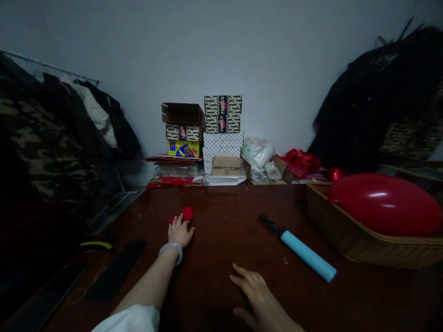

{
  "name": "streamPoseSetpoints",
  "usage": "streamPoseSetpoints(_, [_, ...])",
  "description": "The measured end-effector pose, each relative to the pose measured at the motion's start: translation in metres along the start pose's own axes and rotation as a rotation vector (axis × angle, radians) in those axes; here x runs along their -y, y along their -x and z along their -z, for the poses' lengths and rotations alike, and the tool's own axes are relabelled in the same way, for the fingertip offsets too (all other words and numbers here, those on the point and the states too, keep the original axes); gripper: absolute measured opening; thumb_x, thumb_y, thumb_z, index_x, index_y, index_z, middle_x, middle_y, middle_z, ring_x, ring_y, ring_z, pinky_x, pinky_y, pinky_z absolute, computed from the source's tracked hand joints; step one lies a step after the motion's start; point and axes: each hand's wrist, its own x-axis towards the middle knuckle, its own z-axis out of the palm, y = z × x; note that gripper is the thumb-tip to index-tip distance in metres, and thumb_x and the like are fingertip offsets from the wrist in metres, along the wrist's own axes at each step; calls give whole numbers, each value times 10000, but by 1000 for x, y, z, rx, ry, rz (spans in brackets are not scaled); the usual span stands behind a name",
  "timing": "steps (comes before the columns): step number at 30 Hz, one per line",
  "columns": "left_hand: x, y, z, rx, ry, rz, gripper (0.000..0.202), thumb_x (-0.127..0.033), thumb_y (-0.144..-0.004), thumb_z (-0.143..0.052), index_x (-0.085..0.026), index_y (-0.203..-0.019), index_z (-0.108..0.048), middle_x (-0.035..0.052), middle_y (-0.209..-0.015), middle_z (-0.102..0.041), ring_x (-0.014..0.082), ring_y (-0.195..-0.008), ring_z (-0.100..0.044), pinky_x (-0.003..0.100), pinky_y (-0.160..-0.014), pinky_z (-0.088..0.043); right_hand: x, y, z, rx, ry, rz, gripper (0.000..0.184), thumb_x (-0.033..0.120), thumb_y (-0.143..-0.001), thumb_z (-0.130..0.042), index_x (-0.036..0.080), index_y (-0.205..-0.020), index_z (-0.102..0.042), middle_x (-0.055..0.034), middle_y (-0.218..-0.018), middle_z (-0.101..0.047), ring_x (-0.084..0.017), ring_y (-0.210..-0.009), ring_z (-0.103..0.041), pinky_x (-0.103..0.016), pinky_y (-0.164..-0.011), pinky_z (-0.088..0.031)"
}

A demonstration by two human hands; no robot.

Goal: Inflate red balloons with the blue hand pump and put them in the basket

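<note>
My left hand (181, 230), with a pale bangle and a beaded bracelet at its wrist, reaches forward over the dark brown table (221, 230). Its fingers are stretched out and lie at a small red object (187, 213), perhaps fabric or a deflated balloon. Part of that red object is hidden under the fingertips, and I cannot make out its exact kind. Closer to me, my right hand (255, 293) is over the table with fingers apart and nothing in them. A light blue balloon hand pump (308, 255) with a black end lies to its right.
On the right, a wicker basket (360, 242) holds a big red balloon (384, 203). Two dark flat slabs (117, 269) and a yellow curved item (97, 245) lie left. Stacked boxes (223, 152) and plastic bags (258, 152) stand beyond the far edge. Clothes hang at both sides.
</note>
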Motion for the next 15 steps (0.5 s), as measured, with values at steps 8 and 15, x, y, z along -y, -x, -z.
streamPoseSetpoints(8, [-13,-16,15,-159,235,-12,461,-268,-730,-620,-126,-1167,-578,204,-1369,-475,367,-1363,-290,541,-1121,-100,-3,-2,5,2,-14,-5,692,265,-753,-702,309,-1392,-441,-60,-1545,-299,-284,-1389,-302,-485,-1125,-230])
streamPoseSetpoints(15, [-34,16,48,-222,659,44,525,-332,-762,-633,-117,-1235,-552,182,-1235,-555,297,-1122,-557,416,-988,-407,6,3,13,-9,-28,4,657,258,-764,-690,289,-1380,-464,-77,-1538,-313,-286,-1382,-319,-486,-1117,-248])
